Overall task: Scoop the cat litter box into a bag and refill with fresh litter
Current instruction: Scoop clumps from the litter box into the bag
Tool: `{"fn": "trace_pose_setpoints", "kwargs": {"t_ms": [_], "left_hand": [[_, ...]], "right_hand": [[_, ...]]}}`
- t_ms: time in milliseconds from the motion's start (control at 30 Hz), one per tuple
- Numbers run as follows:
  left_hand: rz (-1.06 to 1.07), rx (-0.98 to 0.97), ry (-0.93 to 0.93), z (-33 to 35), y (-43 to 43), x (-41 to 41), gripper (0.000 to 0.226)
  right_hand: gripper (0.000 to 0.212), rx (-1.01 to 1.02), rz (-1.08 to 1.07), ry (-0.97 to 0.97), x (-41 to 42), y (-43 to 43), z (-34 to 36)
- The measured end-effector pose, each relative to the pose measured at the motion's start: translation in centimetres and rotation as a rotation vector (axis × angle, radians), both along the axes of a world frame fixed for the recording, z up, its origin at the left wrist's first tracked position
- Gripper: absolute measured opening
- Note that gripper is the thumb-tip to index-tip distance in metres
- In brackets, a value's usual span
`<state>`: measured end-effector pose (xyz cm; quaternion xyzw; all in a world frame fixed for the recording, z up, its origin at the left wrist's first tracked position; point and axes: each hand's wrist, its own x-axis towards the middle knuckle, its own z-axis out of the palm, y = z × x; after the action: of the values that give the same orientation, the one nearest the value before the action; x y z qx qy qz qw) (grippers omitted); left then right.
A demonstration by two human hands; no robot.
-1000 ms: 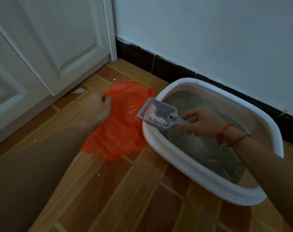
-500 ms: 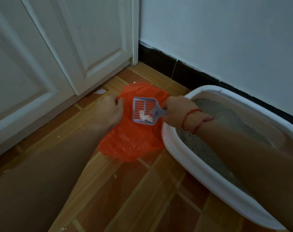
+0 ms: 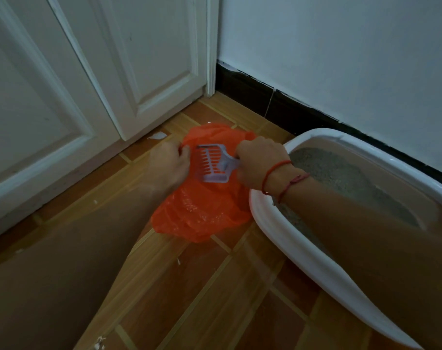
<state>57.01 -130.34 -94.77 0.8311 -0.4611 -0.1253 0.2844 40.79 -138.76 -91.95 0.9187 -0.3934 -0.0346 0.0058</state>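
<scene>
Head view: slotted scoop [image 3: 213, 164] is gripped by right hand [image 3: 259, 165], tipped over orange bag [image 3: 202, 205]; bag's edge is pinched by left hand [image 3: 168, 164]; litter box [image 3: 303, 253] just beside.

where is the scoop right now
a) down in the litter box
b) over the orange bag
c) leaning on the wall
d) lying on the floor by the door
b: the right hand holds the scoop above the orange bag, clear of the litter box, while the left hand grips the bag's edge.

scoop [image 3: 213, 164] carried from litter box [image 3: 268, 218] to over orange bag [image 3: 197, 213], tipped, clumps gone
</scene>
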Motion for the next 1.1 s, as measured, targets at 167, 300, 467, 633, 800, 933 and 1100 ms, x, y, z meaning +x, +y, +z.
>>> {"fn": "trace_pose_setpoints", "kwargs": {"t_ms": [167,300,467,633,800,933,1100], "left_hand": [[-0.009,0.015,0.013,0.1,-0.6,-1.3,0.036],[-0.017,0.018,-0.003,0.1,-1.4,-2.5,0.036],[-0.101,0.007,-0.019,-0.7,-2.0,-3.3,0.033],[-0.133,-0.014,-0.046,-1.1,-2.4,-3.9,0.035],[-0.141,-0.011,-0.092,-1.2,-2.6,-4.3,0.033],[-0.144,0.015,-0.084,-1.8,-2.5,-4.1,0.036],[-0.148,0.02,-0.075,-2.0,-2.6,-4.3,0.038]], "right_hand": [[0.015,0.013,-0.04,-0.038,-3.2,-0.6,-0.2],[0.021,0.051,-0.095,-0.065,-7.1,-1.6,0.0],[0.025,0.071,-0.135,-0.172,-14.8,-2.5,0.4],[0.026,-0.055,-0.334,0.034,-22.8,-4.1,-0.1],[0.027,-0.033,-0.528,0.313,-28.5,-7.0,-1.4],[0.019,-0.087,-0.637,0.444,-30.2,-7.7,-1.8],[0.019,0.146,-0.727,0.445,-30.4,-7.4,-4.6]]}}
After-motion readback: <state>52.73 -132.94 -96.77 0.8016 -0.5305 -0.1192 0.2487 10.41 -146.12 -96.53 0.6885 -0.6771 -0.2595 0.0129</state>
